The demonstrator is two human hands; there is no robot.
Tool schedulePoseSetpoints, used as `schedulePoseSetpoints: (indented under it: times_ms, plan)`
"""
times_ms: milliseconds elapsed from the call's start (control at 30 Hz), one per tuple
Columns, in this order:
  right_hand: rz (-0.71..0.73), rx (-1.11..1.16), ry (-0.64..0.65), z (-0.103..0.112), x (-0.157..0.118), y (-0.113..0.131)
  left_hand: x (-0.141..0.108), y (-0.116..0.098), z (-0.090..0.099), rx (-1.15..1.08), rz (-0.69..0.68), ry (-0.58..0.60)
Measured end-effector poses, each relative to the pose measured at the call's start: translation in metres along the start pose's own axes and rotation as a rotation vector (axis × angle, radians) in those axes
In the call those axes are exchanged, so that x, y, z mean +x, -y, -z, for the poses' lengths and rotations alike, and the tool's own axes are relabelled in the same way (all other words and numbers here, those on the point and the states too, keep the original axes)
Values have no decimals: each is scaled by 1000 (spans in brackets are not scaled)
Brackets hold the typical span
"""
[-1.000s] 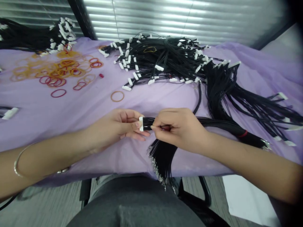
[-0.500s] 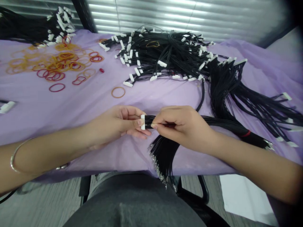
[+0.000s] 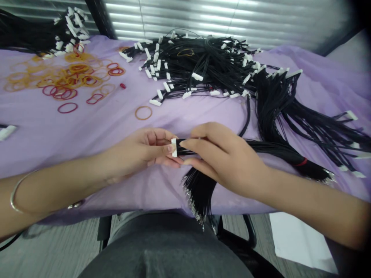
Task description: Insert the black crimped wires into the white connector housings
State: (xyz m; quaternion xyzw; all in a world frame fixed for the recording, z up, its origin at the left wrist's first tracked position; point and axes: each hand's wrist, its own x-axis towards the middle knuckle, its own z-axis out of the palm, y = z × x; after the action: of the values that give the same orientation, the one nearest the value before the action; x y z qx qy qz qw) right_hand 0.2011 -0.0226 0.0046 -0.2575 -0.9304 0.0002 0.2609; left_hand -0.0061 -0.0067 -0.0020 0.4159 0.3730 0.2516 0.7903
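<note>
White plastic connector (image 3: 174, 148) sits pinched between thumb and fingers of the left hand (image 3: 146, 150), above the near edge of the purple cloth (image 3: 116, 127). Right hand (image 3: 223, 156) is closed on the black wires (image 3: 187, 148) entering that connector, fingertips just beside it. Bundle of loose wire ends (image 3: 198, 193) hangs over the cloth edge below the hands. Further back: pile of finished harnesses (image 3: 208, 65), and scattered rubber bands (image 3: 63, 79) at left. One orange band (image 3: 143, 112) lies apart.
</note>
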Motion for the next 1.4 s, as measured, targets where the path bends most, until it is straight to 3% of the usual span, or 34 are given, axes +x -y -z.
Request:
schedulePoseSetpoints:
  times_ms: [67, 167, 233, 333, 533, 733, 1400]
  plan:
    - [98, -4, 63, 4, -1, -2, 0, -1, 1, -64, 4, -19]
    - [175, 9, 343, 5, -1, -7, 1, 0, 3, -92, 9, -25]
    - [186, 54, 410, 4, 0, -10, 1, 0, 4, -77, 3, -31]
    - [169, 205, 334, 6, 2, -12, 1, 0, 4, -77, 13, -56]
    - [-172, 306, 80, 5, 3, -2, 0, 0, 3, -51, 3, -42]
    - [-193, 239, -71, -9, 1, -3, -2, 0, 2, -27, -8, -37]
    - [-182, 268, -36, -25, -3, -3, -1, 0, -1, -34, 25, -96]
